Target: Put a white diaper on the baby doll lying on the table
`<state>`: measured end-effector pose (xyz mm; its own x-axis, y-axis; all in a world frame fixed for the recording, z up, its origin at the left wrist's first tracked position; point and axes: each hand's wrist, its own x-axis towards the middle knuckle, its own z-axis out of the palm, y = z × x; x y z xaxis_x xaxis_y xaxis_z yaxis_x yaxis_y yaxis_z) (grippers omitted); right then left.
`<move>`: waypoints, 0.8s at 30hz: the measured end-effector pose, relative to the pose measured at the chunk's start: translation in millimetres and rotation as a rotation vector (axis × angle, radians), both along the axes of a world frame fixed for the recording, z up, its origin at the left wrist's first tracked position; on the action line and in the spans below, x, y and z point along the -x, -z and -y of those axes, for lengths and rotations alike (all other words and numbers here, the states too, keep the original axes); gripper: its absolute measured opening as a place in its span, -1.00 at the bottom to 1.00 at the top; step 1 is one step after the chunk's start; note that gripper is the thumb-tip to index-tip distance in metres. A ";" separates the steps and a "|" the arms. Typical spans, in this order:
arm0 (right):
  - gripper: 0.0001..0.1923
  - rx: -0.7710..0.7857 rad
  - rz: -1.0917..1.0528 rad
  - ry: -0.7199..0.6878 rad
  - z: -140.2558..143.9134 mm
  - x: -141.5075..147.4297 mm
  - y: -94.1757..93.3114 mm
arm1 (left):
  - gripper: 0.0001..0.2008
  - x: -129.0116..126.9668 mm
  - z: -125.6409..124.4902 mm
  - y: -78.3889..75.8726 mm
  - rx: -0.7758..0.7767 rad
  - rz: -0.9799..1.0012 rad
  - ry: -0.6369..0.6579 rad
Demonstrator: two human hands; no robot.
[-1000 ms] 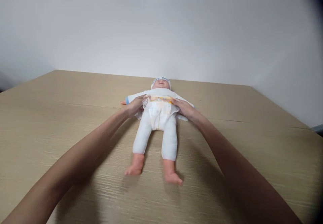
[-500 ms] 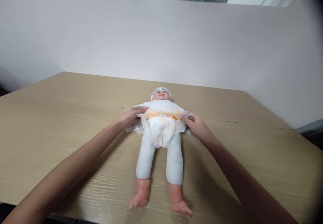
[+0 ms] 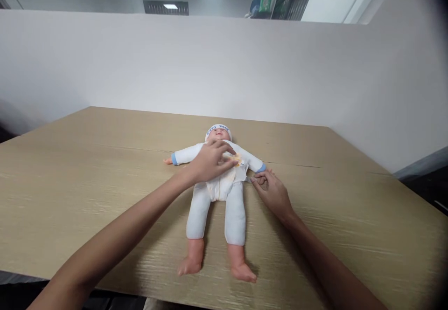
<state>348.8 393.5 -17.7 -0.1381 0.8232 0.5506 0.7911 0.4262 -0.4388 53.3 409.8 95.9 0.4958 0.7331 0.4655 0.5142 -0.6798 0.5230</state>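
Observation:
A baby doll [image 3: 235,217] in a white suit and a lettered white cap lies on its back, feet toward me. Around its hips is a white diaper [image 3: 219,189] with an orange-patterned waistband. My left hand [image 3: 213,161] lies across the front of the diaper at the belly, fingers stretched out and apart, hiding much of the waistband. At the doll's side, close to its blue cuff, my right hand [image 3: 271,189] pinches the diaper's side tab [image 3: 248,178] between thumb and fingers.
The doll lies on a wooden table [image 3: 105,184] with a seam running across it. A pale partition wall [image 3: 196,63] rises behind the table. Dark things show below the table's near edge at the lower left.
My left hand has left the diaper's left side and moved right, onto its front. My right hand has drawn slightly down and outward with the side tab. The doll's cuffed arms show more now.

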 end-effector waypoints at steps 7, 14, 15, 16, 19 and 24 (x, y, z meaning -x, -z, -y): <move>-0.58 0.193 -0.034 0.041 -3.1 -5.4 2.2 | -0.53 -35.5 -11.4 19.6 -0.077 -0.368 -0.039; -0.51 0.427 -0.150 -0.052 0.2 -5.8 -9.5 | -0.47 -33.0 -7.9 26.0 -0.093 -0.357 -0.066; -0.49 0.490 -0.201 -0.070 1.3 -6.9 -13.1 | -0.46 -33.1 -8.2 26.4 -0.090 -0.352 -0.064; -0.46 0.545 -0.262 -0.088 2.3 -8.3 -17.1 | -0.45 -33.3 -8.6 26.6 -0.088 -0.345 -0.062; -0.43 0.620 -0.427 -0.124 4.5 -11.6 -31.2 | -0.44 -33.4 -9.9 27.0 -0.079 -0.323 -0.055; -0.50 0.638 -0.529 -0.172 5.2 -1.0 -59.5 | -0.45 -33.5 -10.3 27.5 -0.061 -0.295 -0.054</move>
<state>349.8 388.3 41.8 -0.1452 0.9893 0.0148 0.3602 0.0668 -0.9305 86.8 420.1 68.4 0.5774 0.7371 0.3512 0.6740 -0.6731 0.3045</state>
